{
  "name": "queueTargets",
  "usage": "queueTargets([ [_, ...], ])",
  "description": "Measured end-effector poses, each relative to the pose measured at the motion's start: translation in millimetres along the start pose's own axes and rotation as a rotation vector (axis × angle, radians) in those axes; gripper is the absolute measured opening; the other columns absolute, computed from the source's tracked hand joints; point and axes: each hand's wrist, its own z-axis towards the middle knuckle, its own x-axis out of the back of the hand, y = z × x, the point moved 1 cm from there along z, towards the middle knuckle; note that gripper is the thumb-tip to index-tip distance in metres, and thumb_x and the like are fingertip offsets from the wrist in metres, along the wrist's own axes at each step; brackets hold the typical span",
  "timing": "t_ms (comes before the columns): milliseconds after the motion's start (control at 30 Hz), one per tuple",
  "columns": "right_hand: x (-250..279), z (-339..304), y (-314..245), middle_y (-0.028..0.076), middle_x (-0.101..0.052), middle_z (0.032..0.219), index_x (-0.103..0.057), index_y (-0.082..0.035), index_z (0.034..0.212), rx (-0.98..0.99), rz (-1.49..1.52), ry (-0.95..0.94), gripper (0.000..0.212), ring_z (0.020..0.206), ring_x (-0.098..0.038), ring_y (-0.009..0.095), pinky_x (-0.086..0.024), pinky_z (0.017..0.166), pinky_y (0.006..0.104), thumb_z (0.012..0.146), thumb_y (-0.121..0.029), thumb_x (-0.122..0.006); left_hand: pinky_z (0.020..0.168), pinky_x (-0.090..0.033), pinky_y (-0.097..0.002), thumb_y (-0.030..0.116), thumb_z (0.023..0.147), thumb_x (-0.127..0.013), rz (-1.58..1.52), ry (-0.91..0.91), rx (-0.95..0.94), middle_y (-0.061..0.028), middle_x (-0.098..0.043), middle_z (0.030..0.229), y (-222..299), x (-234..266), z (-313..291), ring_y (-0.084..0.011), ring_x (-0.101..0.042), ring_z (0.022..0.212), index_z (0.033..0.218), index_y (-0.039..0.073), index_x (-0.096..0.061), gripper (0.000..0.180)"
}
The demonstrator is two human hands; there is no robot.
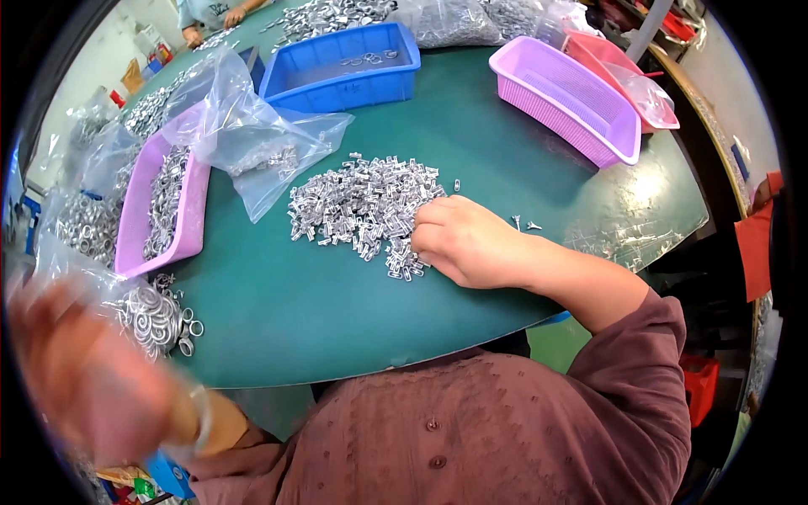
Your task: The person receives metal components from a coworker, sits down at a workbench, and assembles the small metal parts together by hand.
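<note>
A heap of small silver metal parts (362,198) lies in the middle of the green table. My right hand (467,241) rests at the heap's right edge with its fingers curled in among the parts. Whatever those fingertips pinch is hidden behind the hand. Off to the lower left, my left hand (97,374) is raised and smeared by motion, so its fingers do not show clearly. Close beyond it sits a pile of silver rings (156,318) at the table's left edge.
On the left stands a pink basket (192,210) of metal parts beside a clear plastic bag (252,139). A blue tray (345,94) holds a few rings. Farther right is a purple basket (560,109) near a red one (665,118). Another person's hand (234,17) shows at far left.
</note>
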Motion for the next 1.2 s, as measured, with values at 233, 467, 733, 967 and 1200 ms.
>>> queueTargets([
  [233,4,5,-8,0.01,-0.052,0.08,-0.052,-0.003,0.081,-0.098,0.256,0.138,0.009,0.078,-0.052,0.031,-0.044,0.067,0.0373,0.073,-0.003,-0.056,0.052,-0.04,-0.0212,0.014,0.081,-0.06,0.15,-0.605,1.094,0.0025,-0.054,0.064,-103,-94,-95,-0.0041,-0.047,0.059,0.078,0.002,-0.06,0.012],
  [467,-4,13,-9,0.013,-0.052,0.081,-0.052,-0.003,0.082,-0.005,0.161,0.274,0.012,0.078,-0.052,0.032,-0.043,0.067,0.0393,0.072,-0.005,-0.057,0.049,-0.038,-0.0242,0.018,0.082,-0.061,0.196,-0.72,1.078,-0.0008,-0.053,0.058,-120,-101,-106,-0.0075,-0.045,0.053,0.074,0.001,-0.06,0.019],
  [733,-11,8,-7,0.009,-0.053,0.081,-0.051,-0.003,0.088,-0.175,0.355,0.334,0.018,0.075,-0.054,0.024,-0.044,0.065,0.0331,0.072,0.001,-0.059,0.053,-0.04,-0.0239,0.013,0.082,-0.06,0.088,-0.613,1.077,-0.0015,-0.054,0.066,-127,-89,-114,-0.0083,-0.049,0.058,0.078,0.0,-0.061,0.013],
  [967,-11,5,-2,0.008,-0.055,0.081,-0.056,-0.003,0.09,-0.169,0.364,0.321,0.018,0.074,-0.054,0.024,-0.045,0.064,0.0326,0.073,-0.002,-0.061,0.055,-0.042,-0.0268,0.006,0.077,-0.063,0.268,-0.713,0.689,-0.0069,-0.056,0.07,-128,-89,-117,-0.0168,-0.053,0.062,0.08,0.002,-0.061,0.006],
  [1200,-13,2,0,0.007,-0.056,0.082,-0.059,-0.003,0.08,-0.149,0.271,0.231,0.01,0.077,-0.054,0.026,-0.044,0.065,0.0351,0.073,-0.009,-0.063,0.057,-0.043,-0.027,0.001,0.074,-0.063,0.305,-0.745,0.56,-0.008,-0.056,0.071,-123,-95,-118,-0.0187,-0.054,0.063,0.078,0.001,-0.059,0.005],
])
